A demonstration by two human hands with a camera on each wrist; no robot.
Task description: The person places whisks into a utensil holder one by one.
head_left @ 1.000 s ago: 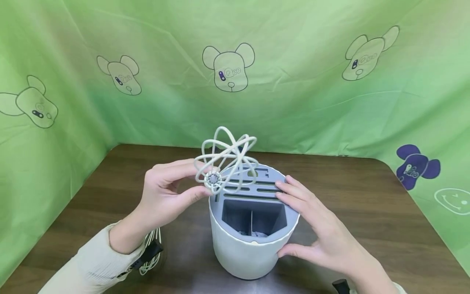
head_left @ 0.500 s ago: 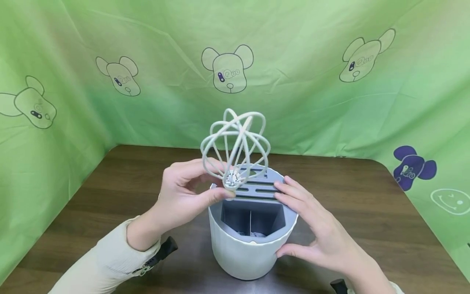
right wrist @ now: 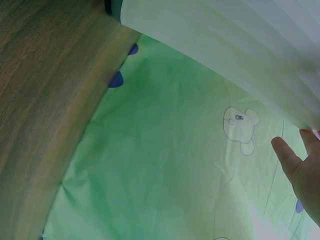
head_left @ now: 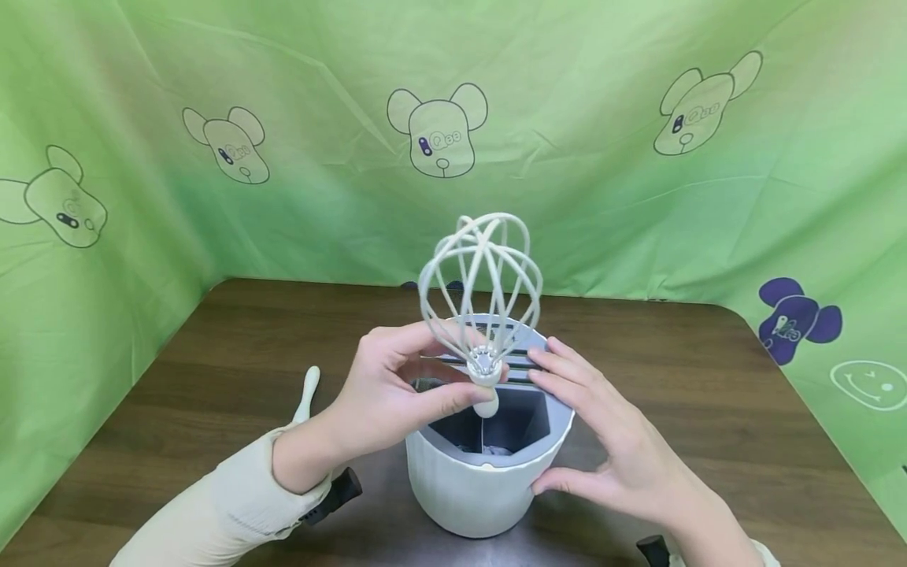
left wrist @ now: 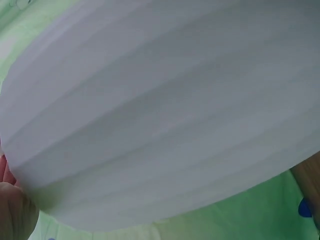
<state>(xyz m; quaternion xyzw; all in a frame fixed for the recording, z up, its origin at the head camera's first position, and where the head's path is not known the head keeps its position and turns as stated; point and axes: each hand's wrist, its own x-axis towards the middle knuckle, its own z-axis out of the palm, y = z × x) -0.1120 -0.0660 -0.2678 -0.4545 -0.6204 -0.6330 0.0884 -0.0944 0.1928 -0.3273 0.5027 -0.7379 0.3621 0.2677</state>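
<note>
At the left, a slender pale rod [head_left: 309, 387] is lying on the bench [head_left: 248, 346], its rounded end pointing to one o'clock and its other end disappearing behind a sleeve [head_left: 241, 488]. Next along, the left hand [head_left: 400, 394] is reaching over the ten o'clock side of a white ribbed canister [head_left: 482, 504], its grip pinching a whisk [head_left: 485, 364] at the neck between thumb and fingers. The whisk's long axis is running from twelve to six: its wire loops are standing toward twelve, while its handle end is pointing to six, across the well [head_left: 520, 417] (whether the tip is dipping below the rim, I cannot tell).

The canister is standing upright, its grey insert [head_left: 556, 413] showing narrow slots toward twelve and that wide well toward six. A thin divider [head_left: 483, 433] is splitting the well in two; something pale is lying at the bottom, too dim to name.

Farther right, at about three o'clock, the right hand [head_left: 609, 441] is resting on the canister, its grip loosely spread, fingers touching the top and thumb lying at the outer wall, well apart from the whisk.
</note>
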